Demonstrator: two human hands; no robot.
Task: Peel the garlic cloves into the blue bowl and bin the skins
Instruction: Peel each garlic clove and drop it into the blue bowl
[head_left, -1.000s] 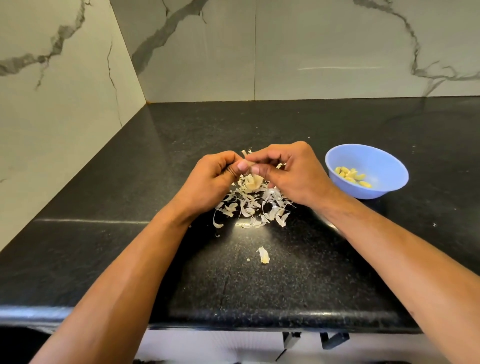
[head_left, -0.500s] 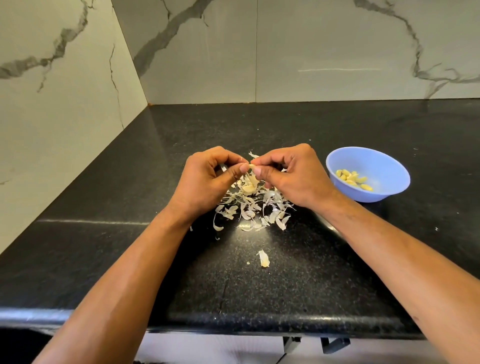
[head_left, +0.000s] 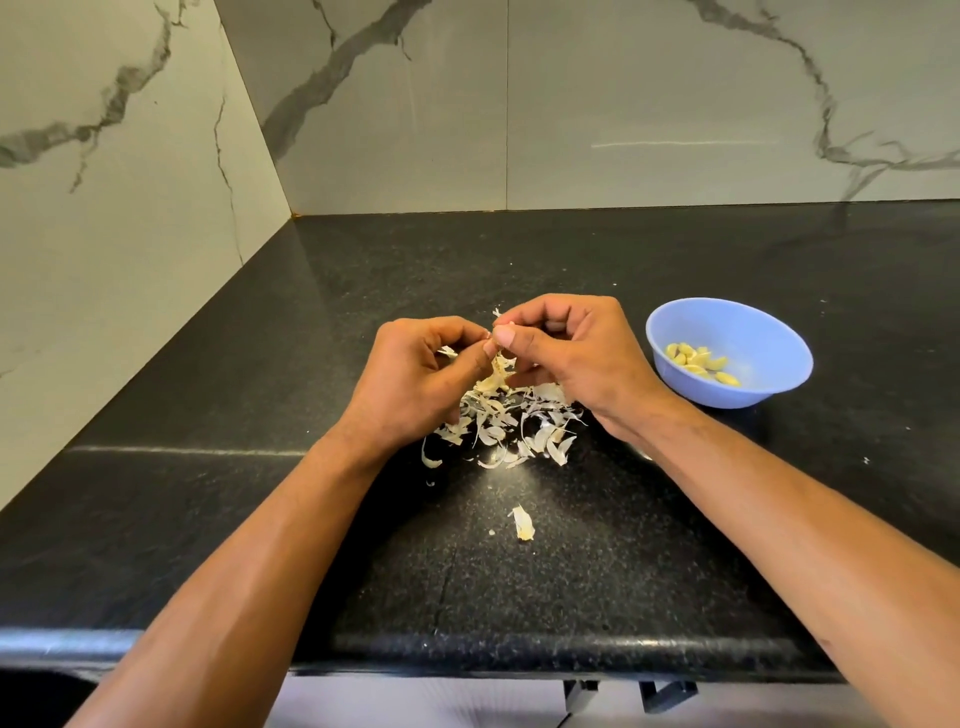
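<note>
Both thumbs meeting; left hand (head_left: 410, 384) and right hand (head_left: 576, 353) are pinching a garlic clove (head_left: 493, 376) hanging at their 6 o'clock, over skins (head_left: 511, 423); blue bowl (head_left: 727, 322) at 3 o'clock.

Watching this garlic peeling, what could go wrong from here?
The clove is pinched only at the fingertips of the left hand and right hand; it might slip into the skin pile below. Loose skins could scatter: one stray piece already lies nearer the counter edge. Skins might also land in the blue bowl close by.
</note>
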